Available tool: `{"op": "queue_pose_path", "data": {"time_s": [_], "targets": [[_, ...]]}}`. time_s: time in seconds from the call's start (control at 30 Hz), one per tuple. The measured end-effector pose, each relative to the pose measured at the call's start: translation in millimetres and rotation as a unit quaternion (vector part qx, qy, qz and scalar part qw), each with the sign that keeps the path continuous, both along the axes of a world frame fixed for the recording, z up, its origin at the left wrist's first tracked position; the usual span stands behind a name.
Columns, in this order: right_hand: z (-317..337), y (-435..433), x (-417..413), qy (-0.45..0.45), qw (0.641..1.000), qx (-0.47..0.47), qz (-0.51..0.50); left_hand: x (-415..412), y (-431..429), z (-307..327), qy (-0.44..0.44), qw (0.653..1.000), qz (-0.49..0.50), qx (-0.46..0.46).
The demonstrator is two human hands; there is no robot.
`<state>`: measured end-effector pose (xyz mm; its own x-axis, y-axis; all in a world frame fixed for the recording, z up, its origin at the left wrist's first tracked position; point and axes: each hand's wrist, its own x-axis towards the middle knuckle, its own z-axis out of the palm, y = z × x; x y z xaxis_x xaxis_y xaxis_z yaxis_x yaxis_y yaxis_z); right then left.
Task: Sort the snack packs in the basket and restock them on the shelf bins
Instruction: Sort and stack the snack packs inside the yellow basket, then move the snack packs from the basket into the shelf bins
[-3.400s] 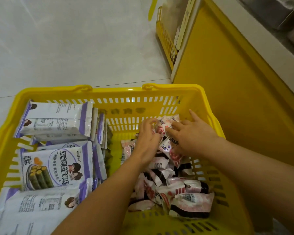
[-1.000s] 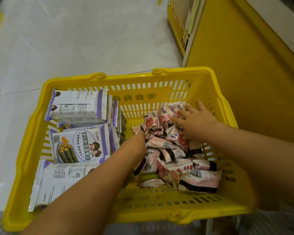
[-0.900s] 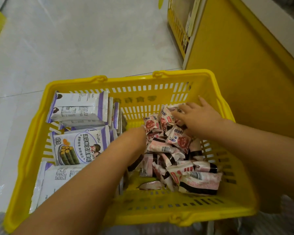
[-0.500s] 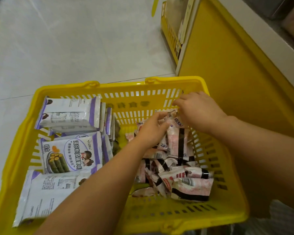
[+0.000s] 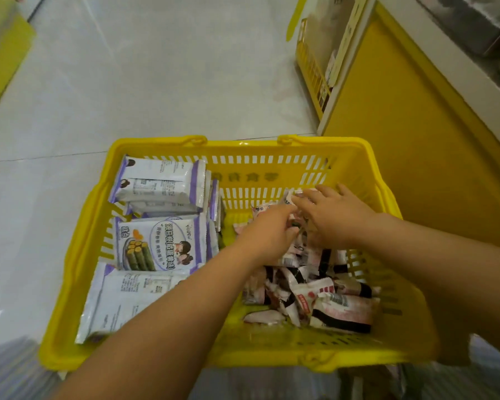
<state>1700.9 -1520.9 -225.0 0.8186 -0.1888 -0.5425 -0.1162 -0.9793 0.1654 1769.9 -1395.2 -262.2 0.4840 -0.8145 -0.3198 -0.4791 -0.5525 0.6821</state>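
**Both grips in the pink heap**

Purple-and-white packs point(image 5: 159, 243) were stacked in the left half of the yellow basket point(image 5: 243, 143), and pink packs point(image 5: 329, 301) were heaped in its right half. The right grip point(image 5: 335, 217) was laid straight-fingered on that heap. The left grip point(image 5: 267, 235) was curled into it, and whether anything was held could not be told. A yellow shelf unit point(image 5: 416, 140) was seen just to the right, on a pale tiled floor point(image 5: 156, 67).

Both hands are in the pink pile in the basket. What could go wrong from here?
The small pink packs lie in a loose heap, so a handful gathered by the left hand and right hand may shed some. The purple packs sit right beside them in the basket; kinds could mix.
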Motion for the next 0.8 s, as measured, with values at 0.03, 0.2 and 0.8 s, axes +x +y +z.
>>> {"op": "queue_pose_path", "data": {"time_s": [0.03, 0.2, 0.8], "targets": [[9.2, 6.5, 4.7, -0.043, 0.999, 0.014, 0.007, 4.3, 9.9, 12.2, -0.026, 0.999, 0.023, -0.023], [39.5, 62.3, 37.0, -0.128, 0.971, 0.183, -0.088, 34.8, 77.9, 56.6, -0.119, 0.978, 0.139, -0.103], [-18.5, 177.4, 59.4, -0.137, 0.79, 0.452, -0.392, 51.4, 208.4, 76.1, -0.119, 0.968, -0.047, 0.216]]}}
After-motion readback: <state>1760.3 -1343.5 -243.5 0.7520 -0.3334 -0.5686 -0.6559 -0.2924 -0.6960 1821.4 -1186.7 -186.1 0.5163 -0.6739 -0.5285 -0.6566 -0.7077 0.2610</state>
